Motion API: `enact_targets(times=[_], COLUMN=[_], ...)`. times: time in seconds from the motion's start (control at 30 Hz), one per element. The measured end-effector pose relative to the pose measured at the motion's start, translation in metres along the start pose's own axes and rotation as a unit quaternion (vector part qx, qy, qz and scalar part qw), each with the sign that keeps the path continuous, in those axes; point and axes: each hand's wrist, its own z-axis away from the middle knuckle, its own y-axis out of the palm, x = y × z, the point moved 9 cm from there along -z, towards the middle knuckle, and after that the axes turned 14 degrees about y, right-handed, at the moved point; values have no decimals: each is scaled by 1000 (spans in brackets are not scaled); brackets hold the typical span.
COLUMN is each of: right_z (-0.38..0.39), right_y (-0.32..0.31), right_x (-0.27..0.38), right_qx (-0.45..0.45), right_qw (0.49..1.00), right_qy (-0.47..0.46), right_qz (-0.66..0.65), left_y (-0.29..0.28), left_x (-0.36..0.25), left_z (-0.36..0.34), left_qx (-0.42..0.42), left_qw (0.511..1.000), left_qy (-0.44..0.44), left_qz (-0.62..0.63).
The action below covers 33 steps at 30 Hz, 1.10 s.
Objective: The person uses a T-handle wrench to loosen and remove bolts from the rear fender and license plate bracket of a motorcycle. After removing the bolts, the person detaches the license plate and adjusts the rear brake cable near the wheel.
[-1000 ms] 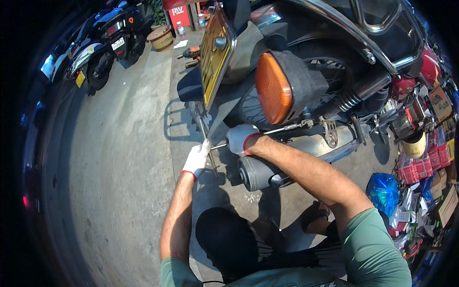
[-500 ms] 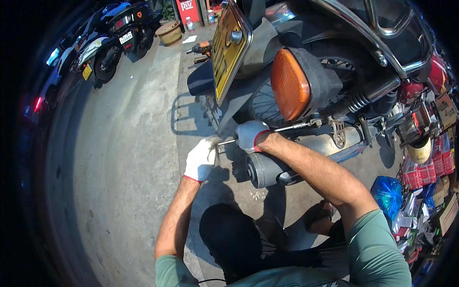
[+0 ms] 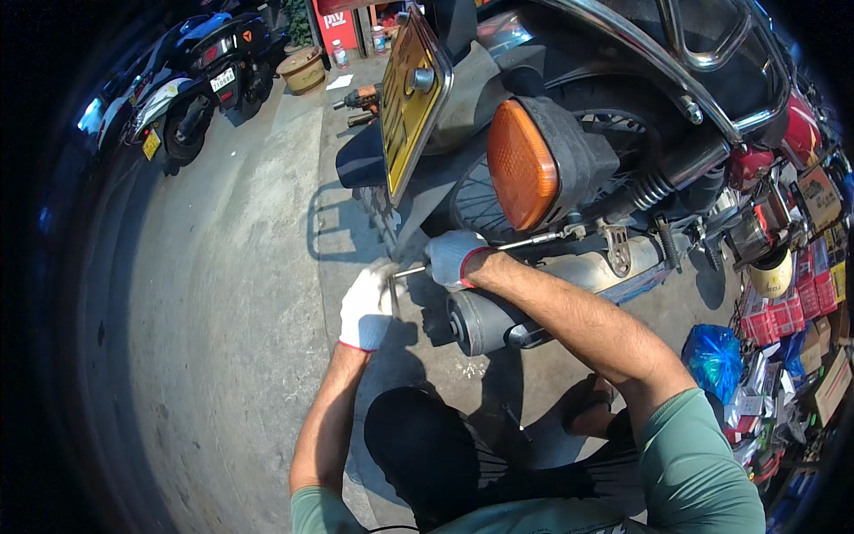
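Observation:
A long metal socket wrench [image 3: 531, 241] runs from my hands to a fitting [image 3: 575, 228] at the motorcycle's rear, above the silver exhaust muffler [image 3: 569, 267]. My left hand [image 3: 366, 305], in a white knit glove, is closed round its left end, where a short crossbar points down beside the fingers. In a matching glove, my right hand [image 3: 458, 258] wraps round the shaft farther along, just above the muffler's dark end cap [image 3: 473, 325]. Its fingers are partly hidden by the back of the hand. Over the shaft hangs an orange turn signal [image 3: 522, 166].
A yellow license plate [image 3: 414, 111] juts out beyond my hands. An orange-and-black power tool [image 3: 363, 97] lies on the concrete behind it. Scooters [image 3: 200, 84] stand far left, near a flowerpot [image 3: 302, 70]. Boxes [image 3: 783, 307] and a blue plastic bag [image 3: 714, 353] crowd the right.
The whole scene has shifted slightly left in view. Both hands keep hold of the wrench; the left hand has turned a little, and its crossbar shows more plainly now.

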Motion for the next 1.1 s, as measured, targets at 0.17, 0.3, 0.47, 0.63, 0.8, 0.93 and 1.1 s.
enact_targets(times=[0.17, 0.3, 0.47, 0.63, 0.8, 0.93, 1.1], right_z=[2, 1, 3, 2, -3, 0, 6], right_y=[0, 2, -1, -1, 3, 4, -4], right_x=[3, 0, 2, 9, 1, -2, 6], right_qx=[-9, -12, 2, -23, -15, -10, -6], right_qw=[1000, 1000, 1000, 999, 999, 1000, 1000], right_qy=[-13, -10, -14, -23, -31, -15, -10], right_qz=[-1, 1, 9, 3, 11, 1, 1], left_y=[60, 12, -2, 62, -1, -7, 38], left_x=[87, 47, -28, 90, 40, -16, 80], left_z=[55, 23, -7, 57, 21, -2, 44], left_qx=[58, -46, -14, 29, -47, -49, 34], left_qw=[851, 987, 986, 845, 983, 995, 911], left_qy=[-447, -153, 141, -446, -174, 82, -379], left_qz=[270, -33, -86, 294, 31, 13, 161])
